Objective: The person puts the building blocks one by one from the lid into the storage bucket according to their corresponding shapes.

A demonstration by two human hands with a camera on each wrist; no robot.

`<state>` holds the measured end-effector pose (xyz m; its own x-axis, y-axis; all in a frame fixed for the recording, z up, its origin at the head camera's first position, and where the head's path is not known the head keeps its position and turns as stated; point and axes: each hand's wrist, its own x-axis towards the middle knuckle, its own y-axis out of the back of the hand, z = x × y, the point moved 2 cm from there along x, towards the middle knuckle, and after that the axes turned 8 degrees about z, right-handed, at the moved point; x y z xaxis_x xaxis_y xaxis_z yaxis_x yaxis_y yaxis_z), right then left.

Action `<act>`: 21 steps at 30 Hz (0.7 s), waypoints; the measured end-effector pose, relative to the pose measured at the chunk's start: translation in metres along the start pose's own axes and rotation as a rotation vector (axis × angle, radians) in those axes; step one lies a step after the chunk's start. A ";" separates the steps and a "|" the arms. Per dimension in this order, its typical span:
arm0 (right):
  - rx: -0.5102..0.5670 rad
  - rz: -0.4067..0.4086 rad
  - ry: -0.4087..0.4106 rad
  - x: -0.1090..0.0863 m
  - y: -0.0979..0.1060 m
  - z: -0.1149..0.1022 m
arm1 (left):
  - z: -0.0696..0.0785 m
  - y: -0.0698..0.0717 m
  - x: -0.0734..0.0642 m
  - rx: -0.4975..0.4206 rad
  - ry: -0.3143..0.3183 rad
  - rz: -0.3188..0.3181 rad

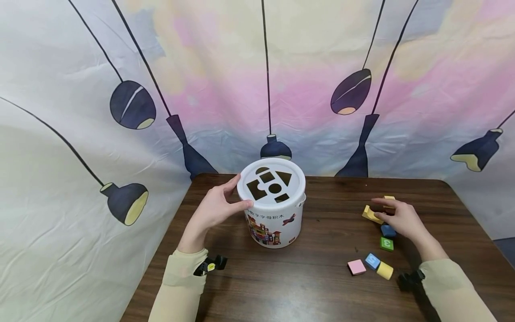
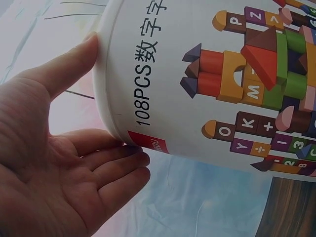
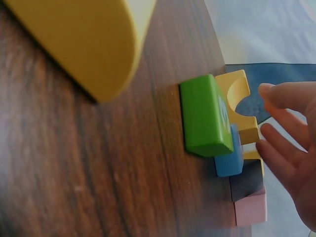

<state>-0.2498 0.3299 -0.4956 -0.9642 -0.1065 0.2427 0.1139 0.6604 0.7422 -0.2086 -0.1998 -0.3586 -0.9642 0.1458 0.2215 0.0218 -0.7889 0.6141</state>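
Observation:
My left hand (image 1: 213, 205) rests against the left side of a white bucket (image 1: 277, 230), thumb and forefinger on the rim of its lid (image 1: 297, 179). Shaped holes are cut through that lid. In the left wrist view the other fingers (image 2: 116, 168) lie almost straight beside the printed wall. At the right, my right hand (image 1: 406, 219) hovers over a yellow arch block (image 1: 371, 215) with thumb and fingers spread apart. The right wrist view has its fingertips close to the arch's curved notch. Another yellow block (image 1: 389, 198) lies just beyond, partly behind the fingers.
Near the right hand lie a dark blue block (image 1: 388, 230) and a green numbered block (image 1: 386, 244). Closer to me are a pink block (image 1: 356, 267), a light blue block (image 1: 372, 261) and a yellow rounded block (image 1: 385, 270). A printed cloth (image 1: 225, 89) hangs behind the brown table (image 1: 322, 290).

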 end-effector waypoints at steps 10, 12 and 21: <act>-0.014 -0.067 -0.012 -0.002 -0.002 0.003 | 0.000 0.000 0.000 0.008 0.005 0.000; -0.015 -0.073 -0.016 -0.002 -0.003 0.004 | 0.000 0.000 0.000 0.008 0.006 0.000; -0.058 -0.094 -0.017 -0.002 -0.001 0.006 | 0.000 0.000 0.000 -0.001 0.016 0.000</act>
<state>-0.2492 0.3337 -0.5005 -0.9752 -0.1527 0.1600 0.0361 0.6036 0.7964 -0.2086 -0.1997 -0.3592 -0.9682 0.1362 0.2098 0.0218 -0.7895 0.6133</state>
